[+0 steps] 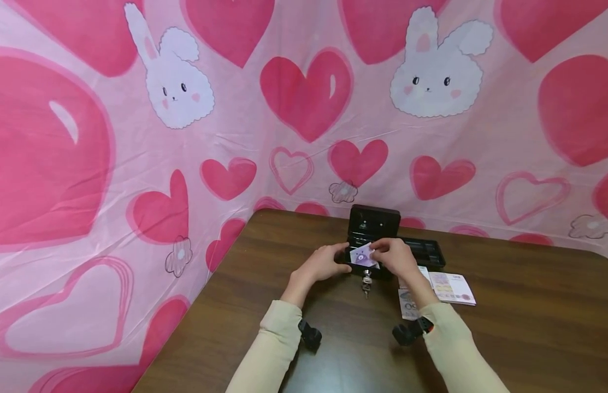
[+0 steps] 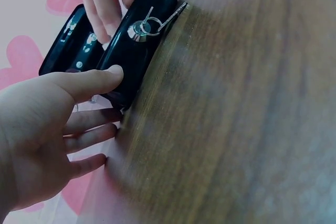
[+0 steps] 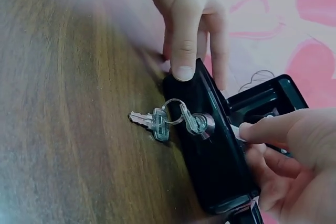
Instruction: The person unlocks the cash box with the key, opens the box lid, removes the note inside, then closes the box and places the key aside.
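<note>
A small black cash box (image 1: pixel 354 266) stands with its lid (image 1: pixel 374 220) raised. Keys on a ring (image 3: pixel 160 123) hang from the lock on its front. My left hand (image 2: pixel 50 119) grips the box's left end, with the thumb on the front face and the other fingers along the side. In the head view, a purple-and-white paper slip (image 1: pixel 361 255) with a printed figure lies at the box's opening. My right hand (image 1: pixel 396 255) pinches that slip at its right edge. In the right wrist view only a white bit of it shows beside the thumb.
To the right of the box is a black compartment tray (image 1: pixel 424 252). Banknote-like papers (image 1: pixel 453 288) lie in front of it, with a grey one (image 1: pixel 408 305) partly under my right forearm. The brown wooden table (image 1: pixel 343 338) meets a heart-patterned cloth (image 1: pixel 284 180) behind.
</note>
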Demonstrator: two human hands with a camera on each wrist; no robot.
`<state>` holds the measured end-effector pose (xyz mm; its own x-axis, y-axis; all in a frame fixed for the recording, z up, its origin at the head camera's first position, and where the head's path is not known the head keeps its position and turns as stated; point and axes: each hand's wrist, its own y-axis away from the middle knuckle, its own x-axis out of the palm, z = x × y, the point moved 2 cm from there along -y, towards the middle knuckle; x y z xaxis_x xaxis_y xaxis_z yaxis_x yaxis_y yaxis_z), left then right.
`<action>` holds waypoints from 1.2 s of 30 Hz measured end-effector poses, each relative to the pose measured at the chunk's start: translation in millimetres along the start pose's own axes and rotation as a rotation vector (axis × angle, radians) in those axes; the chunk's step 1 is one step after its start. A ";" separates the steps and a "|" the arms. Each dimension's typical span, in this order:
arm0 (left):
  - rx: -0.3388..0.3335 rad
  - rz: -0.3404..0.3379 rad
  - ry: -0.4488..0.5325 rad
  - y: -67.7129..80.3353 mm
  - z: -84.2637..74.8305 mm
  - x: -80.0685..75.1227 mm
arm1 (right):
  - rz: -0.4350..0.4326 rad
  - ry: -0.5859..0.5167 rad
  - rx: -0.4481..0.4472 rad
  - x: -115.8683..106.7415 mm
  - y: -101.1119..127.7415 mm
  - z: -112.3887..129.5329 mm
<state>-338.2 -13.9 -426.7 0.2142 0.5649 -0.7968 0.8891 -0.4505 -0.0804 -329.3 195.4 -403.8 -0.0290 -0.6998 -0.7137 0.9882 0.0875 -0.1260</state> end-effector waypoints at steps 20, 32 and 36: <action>0.006 0.007 -0.020 2.5 2.7 -0.5 | -0.062 -0.298 -0.047 -29.0 29.2 -6.8; 0.028 -0.002 -0.031 3.4 3.8 -1.2 | -0.068 -0.378 -0.109 -40.7 43.8 -9.7; 0.026 0.001 -0.015 4.3 5.5 -1.3 | -0.061 -0.387 -0.109 -44.0 45.9 -9.9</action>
<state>-336.9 -20.3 -429.3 0.2092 0.5541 -0.8057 0.8778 -0.4695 -0.0949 -284.2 237.2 -385.0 -0.0077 -0.9192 -0.3936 0.9640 0.0978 -0.2473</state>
